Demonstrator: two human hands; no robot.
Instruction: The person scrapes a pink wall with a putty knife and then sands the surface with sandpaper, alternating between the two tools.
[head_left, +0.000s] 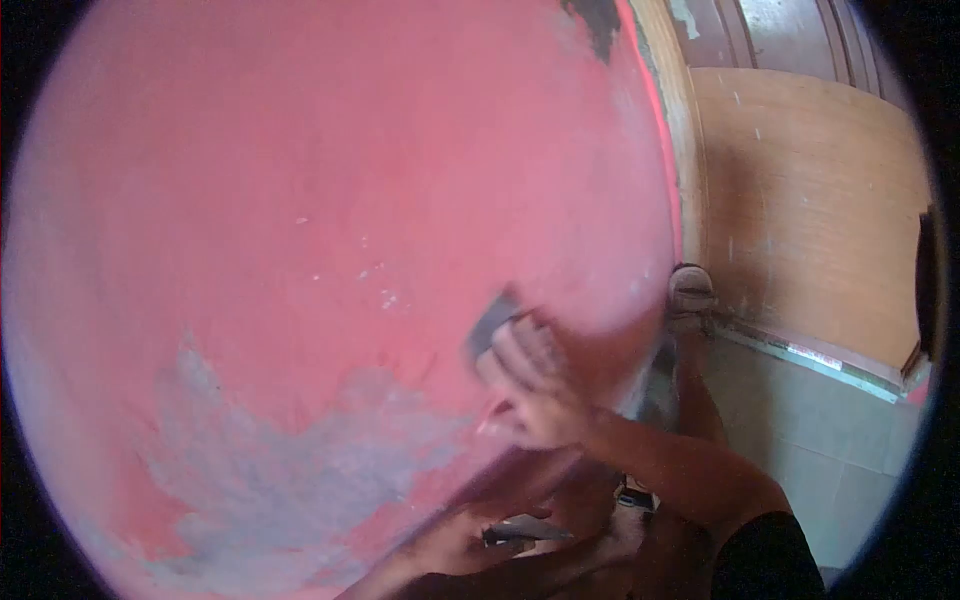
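Observation:
My right hand [530, 375] is closed on a flat grey blade [492, 325], its fingers pressed over the back. The blade lies against the pink wall [300, 130], and motion smears its outline. Below and to the left, my left hand [450, 545] grips a putty knife [535, 527] with a dark handle and a pale metal blade, held away from the wall. Rough grey patches [300, 480] spread over the wall's lower part, left of both hands. Several small white specks dot the pink surface above the blade.
A wooden frame [688, 150] edges the wall on the right, beside a light brown wooden panel [810, 210]. A foot in footwear [692, 285] shows near the panel's corner. Pale tiles [820, 440] cover the floor at lower right. A dark bare patch [600, 25] marks the wall's top.

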